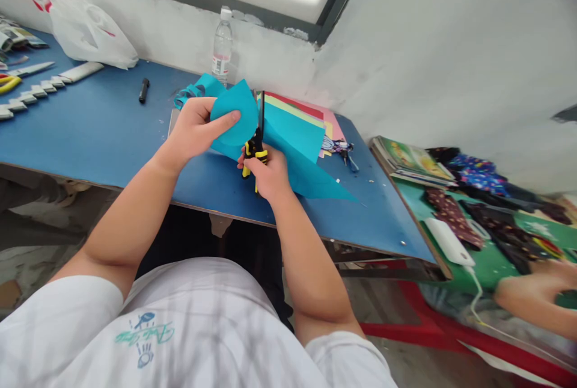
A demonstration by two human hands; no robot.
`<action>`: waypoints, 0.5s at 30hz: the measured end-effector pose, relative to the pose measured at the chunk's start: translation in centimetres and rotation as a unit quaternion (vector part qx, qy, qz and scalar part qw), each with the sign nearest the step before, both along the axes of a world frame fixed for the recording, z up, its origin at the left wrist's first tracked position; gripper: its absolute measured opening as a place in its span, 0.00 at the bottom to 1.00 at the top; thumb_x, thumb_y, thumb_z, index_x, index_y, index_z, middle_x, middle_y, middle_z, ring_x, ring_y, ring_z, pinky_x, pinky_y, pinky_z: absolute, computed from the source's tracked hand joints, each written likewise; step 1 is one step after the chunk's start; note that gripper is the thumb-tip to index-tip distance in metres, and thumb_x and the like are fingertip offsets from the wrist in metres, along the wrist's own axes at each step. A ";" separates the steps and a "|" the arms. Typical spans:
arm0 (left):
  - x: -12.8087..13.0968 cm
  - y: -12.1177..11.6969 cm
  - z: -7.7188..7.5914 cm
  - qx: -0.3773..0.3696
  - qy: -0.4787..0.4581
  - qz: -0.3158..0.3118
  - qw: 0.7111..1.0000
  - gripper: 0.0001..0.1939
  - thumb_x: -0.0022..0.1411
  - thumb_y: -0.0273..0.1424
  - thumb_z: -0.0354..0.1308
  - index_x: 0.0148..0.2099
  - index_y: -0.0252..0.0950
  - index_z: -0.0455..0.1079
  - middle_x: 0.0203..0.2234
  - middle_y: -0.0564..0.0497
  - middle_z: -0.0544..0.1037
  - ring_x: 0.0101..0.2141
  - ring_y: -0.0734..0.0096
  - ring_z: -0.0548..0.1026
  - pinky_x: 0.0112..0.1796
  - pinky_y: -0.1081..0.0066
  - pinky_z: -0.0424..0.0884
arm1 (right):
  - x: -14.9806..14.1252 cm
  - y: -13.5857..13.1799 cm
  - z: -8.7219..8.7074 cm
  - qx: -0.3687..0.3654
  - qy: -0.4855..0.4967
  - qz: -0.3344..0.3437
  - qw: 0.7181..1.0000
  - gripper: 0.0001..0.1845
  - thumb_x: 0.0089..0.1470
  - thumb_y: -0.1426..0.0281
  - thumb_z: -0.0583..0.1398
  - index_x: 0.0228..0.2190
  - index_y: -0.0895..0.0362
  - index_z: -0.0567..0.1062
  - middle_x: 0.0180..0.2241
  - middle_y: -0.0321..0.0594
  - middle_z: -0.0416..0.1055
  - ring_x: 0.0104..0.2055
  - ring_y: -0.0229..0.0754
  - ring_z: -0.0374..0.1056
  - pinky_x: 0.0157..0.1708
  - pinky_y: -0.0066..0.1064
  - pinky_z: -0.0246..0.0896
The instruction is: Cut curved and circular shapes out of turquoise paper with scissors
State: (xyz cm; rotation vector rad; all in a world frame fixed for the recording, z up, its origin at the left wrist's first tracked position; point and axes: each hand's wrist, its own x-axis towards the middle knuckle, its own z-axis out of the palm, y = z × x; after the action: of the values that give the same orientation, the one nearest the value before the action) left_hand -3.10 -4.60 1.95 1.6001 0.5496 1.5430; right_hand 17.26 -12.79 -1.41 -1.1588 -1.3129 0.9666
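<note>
In my left hand (198,126) I pinch a sheet of turquoise paper (237,105), thumb on top, its near part cut to a rounded edge. My right hand (268,171) is closed round the black-and-yellow handles of scissors (255,147), whose dark blades point away from me along the right edge of the rounded piece. A wide turquoise flap (306,174) spreads to the right of the scissors, over the table's near side. Curled turquoise strips (188,94) lie just beyond my left hand. How far the blades are apart cannot be made out.
On the blue table (90,129) are a black marker (143,91), a water bottle (222,48), a white plastic bag (90,33) and coloured sheets (311,108). Keys on a strap (338,146) lie at right. Another person's hand (536,292) is over a green table with a power strip (448,242).
</note>
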 end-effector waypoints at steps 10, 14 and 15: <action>-0.3 -0.2 0.5 0.023 0.040 -0.005 0.999 0.42 0.62 0.65 0.90 0.27 0.42 0.70 0.23 0.54 0.69 0.25 0.70 0.67 0.24 0.64 0.69 | 0.2 0.0 0.0 0.008 -0.017 -0.011 1.000 0.17 0.45 0.53 0.68 0.35 0.49 0.83 0.28 0.35 0.82 0.35 0.53 0.79 0.40 0.47 0.78; -0.2 -0.3 0.5 0.026 0.045 -0.005 0.999 0.43 0.62 0.68 0.89 0.27 0.42 0.70 0.23 0.53 0.69 0.25 0.70 0.67 0.24 0.63 0.70 | 0.3 0.2 -0.4 0.010 -0.028 -0.018 0.999 0.17 0.46 0.51 0.68 0.35 0.48 0.83 0.29 0.35 0.83 0.36 0.55 0.82 0.44 0.49 0.79; -0.2 -0.3 0.5 0.026 0.044 -0.005 0.999 0.43 0.62 0.68 0.89 0.27 0.42 0.70 0.24 0.53 0.70 0.25 0.69 0.68 0.24 0.63 0.70 | 0.3 0.2 -0.5 0.011 -0.031 -0.019 0.999 0.17 0.46 0.51 0.68 0.35 0.47 0.83 0.29 0.34 0.83 0.36 0.55 0.82 0.44 0.49 0.79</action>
State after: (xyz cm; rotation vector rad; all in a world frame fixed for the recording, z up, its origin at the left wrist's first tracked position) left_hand -3.31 -4.87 2.42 1.7142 0.5530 1.4959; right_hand 17.60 -12.55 -1.93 -1.2014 -1.3421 0.8921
